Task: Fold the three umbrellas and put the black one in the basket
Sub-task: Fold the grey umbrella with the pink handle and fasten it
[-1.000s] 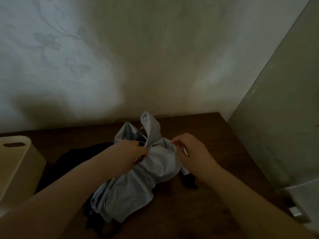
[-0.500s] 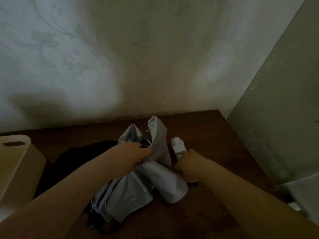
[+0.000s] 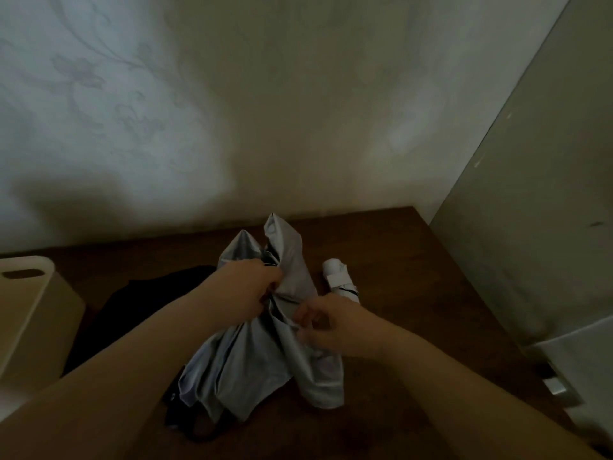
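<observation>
I was partway through the folding, by my reckoning. My left hand [image 3: 247,288] gripped the bunched middle of the grey umbrella [image 3: 252,353], whose loose panels lay spread toward me on the brown table [image 3: 398,260], two flaps standing up beyond my knuckles. My right hand [image 3: 326,322] pinched a fold of the same cloth just beside the left, fingers curled. The white umbrella [image 3: 340,277] lay just beyond my right hand, rolled tight with its strap closed, so I judged that one done. The black umbrella [image 3: 139,303] lay as a dark heap between the grey one and the cream basket [image 3: 36,313] at the table's left edge; whether it was folded I could not tell, and it was not in the basket yet
</observation>
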The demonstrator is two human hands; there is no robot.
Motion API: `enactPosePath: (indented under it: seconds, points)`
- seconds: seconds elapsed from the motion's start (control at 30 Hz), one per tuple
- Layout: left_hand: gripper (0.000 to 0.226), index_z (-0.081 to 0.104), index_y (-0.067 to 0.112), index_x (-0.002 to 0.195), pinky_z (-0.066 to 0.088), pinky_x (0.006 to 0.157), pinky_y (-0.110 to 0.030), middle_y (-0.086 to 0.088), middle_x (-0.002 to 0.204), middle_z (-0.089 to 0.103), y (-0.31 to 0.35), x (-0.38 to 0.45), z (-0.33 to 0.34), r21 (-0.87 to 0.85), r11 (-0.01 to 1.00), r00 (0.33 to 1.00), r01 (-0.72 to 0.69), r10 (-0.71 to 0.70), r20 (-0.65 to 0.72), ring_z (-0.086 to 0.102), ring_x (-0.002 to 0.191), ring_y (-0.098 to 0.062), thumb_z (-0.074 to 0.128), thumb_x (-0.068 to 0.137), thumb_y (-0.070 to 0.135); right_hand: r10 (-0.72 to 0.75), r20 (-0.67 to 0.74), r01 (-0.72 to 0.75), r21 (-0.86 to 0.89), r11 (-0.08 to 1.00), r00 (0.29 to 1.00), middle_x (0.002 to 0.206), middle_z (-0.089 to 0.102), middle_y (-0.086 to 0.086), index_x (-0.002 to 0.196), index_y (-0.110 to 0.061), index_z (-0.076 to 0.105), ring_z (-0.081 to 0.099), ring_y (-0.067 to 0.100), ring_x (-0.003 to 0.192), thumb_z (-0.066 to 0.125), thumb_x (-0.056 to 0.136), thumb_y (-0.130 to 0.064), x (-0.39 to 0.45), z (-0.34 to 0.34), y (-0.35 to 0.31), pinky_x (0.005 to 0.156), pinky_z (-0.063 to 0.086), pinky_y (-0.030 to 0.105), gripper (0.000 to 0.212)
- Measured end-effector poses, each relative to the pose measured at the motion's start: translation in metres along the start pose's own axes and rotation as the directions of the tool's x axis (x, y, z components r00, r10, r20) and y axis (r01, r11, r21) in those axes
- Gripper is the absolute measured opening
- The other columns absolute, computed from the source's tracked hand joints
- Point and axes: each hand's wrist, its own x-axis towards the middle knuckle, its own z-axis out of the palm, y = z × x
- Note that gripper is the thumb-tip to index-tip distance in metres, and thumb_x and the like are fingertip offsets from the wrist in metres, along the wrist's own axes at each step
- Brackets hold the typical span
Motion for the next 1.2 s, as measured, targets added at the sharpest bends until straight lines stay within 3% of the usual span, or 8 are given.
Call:
enactPosePath:
  seconds: [0.13, 0.23, 0.33, 0.5, 0.63, 0.77, 0.87, 1.2]
  points:
    - [0.028, 0.058, 0.021, 0.124, 0.041, 0.083, -0.023, 0.008, 0.102, 0.045, -0.004, 0.000, 0.004, -0.050, 0.999, 0.998, 0.014, -0.017, -0.067, 0.049, 0.097, -0.013, 0.063, 0.096, 0.024, 0.150, -0.099, -0.163, -0.134, 0.978, 0.984, 0.103, 0.058, -0.002, 0.117, -0.020, 0.057, 0.056, 0.013, 0.089, 0.056, 0.090, -0.022, 0.000, 0.003, 0.009, 0.077, 0.051, 0.025, 0.027]
    - [0.031, 0.059, 0.024, 0.124, 0.050, 0.093, -0.029, 0.002, 0.118, 0.053, -0.003, -0.001, 0.002, -0.094, 0.995, 0.997, 0.019, -0.026, -0.069, 0.057, 0.108, -0.017, 0.066, 0.096, 0.033, 0.238, -0.100, -0.256, -0.228, 0.939, 0.966, 0.089, 0.057, 0.000, 0.104, -0.013, 0.060, 0.053, 0.012, 0.075, 0.054, 0.090, -0.026, 0.001, 0.009, 0.018, 0.069, 0.048, 0.025, 0.020]
    - [0.028, 0.061, 0.023, 0.123, 0.053, 0.098, -0.031, -0.001, 0.129, 0.055, -0.001, -0.004, 0.001, -0.142, 0.990, 0.996, 0.014, -0.026, -0.088, 0.059, 0.113, -0.018, 0.065, 0.097, 0.034, 0.339, -0.153, -0.351, -0.054, 0.935, 0.928, 0.070, 0.049, -0.003, 0.085, -0.014, 0.058, 0.046, 0.009, 0.060, 0.054, 0.092, -0.036, 0.000, 0.010, 0.023, 0.054, 0.040, 0.021, 0.023]
    - [0.024, 0.064, 0.026, 0.121, 0.051, 0.099, -0.028, 0.002, 0.133, 0.051, -0.001, -0.005, 0.001, -0.188, 0.981, 0.992, 0.040, -0.061, -0.110, 0.058, 0.115, -0.016, 0.064, 0.098, 0.035, 0.391, -0.350, -0.452, -0.112, 0.885, 0.851, 0.084, 0.057, -0.003, 0.082, -0.026, 0.053, 0.056, 0.011, 0.076, 0.058, 0.090, -0.028, -0.005, -0.019, 0.033, 0.068, 0.051, 0.025, 0.010]
    - [0.027, 0.064, 0.031, 0.129, 0.047, 0.099, -0.025, 0.004, 0.137, 0.050, 0.001, -0.004, 0.000, -0.189, 0.981, 0.991, 0.041, -0.064, -0.117, 0.057, 0.119, -0.015, 0.059, 0.102, 0.035, 0.460, -0.358, -0.533, -0.137, 0.835, 0.813, 0.075, 0.054, -0.001, 0.081, -0.018, 0.056, 0.050, 0.011, 0.064, 0.059, 0.088, -0.028, -0.012, -0.036, 0.047, 0.058, 0.043, 0.024, 0.013]
    - [0.027, 0.066, 0.030, 0.129, 0.046, 0.092, -0.024, 0.005, 0.134, 0.055, 0.005, -0.001, 0.001, -0.144, 0.989, 0.991, 0.030, -0.048, -0.128, 0.059, 0.118, -0.014, 0.054, 0.105, 0.033, 0.499, -0.370, -0.507, 0.082, 0.858, 0.784, 0.067, 0.054, 0.001, 0.068, -0.019, 0.057, 0.047, 0.011, 0.058, 0.063, 0.088, -0.023, -0.019, -0.056, 0.037, 0.054, 0.042, 0.023, 0.021]
    - [0.026, 0.067, 0.031, 0.126, 0.046, 0.092, -0.024, 0.004, 0.130, 0.058, 0.002, 0.001, 0.002, -0.141, 0.988, 0.986, 0.055, -0.076, -0.147, 0.060, 0.116, -0.014, 0.052, 0.105, 0.033, 0.395, -0.270, -0.408, 0.007, 0.913, 0.878, 0.072, 0.059, -0.002, 0.079, -0.027, 0.062, 0.051, 0.011, 0.058, 0.057, 0.092, -0.029, -0.033, -0.069, 0.023, 0.052, 0.042, 0.018, 0.014]
    - [0.023, 0.066, 0.029, 0.123, 0.039, 0.085, -0.020, 0.003, 0.130, 0.055, 0.006, 0.011, 0.004, -0.147, 0.987, 0.982, 0.062, -0.087, -0.165, 0.057, 0.118, -0.014, 0.051, 0.105, 0.031, 0.455, -0.266, -0.422, 0.171, 0.890, 0.850, 0.103, 0.057, -0.002, 0.094, -0.027, 0.056, 0.055, 0.013, 0.094, 0.063, 0.087, -0.029, -0.013, -0.057, 0.020, 0.066, 0.044, 0.022, 0.011]
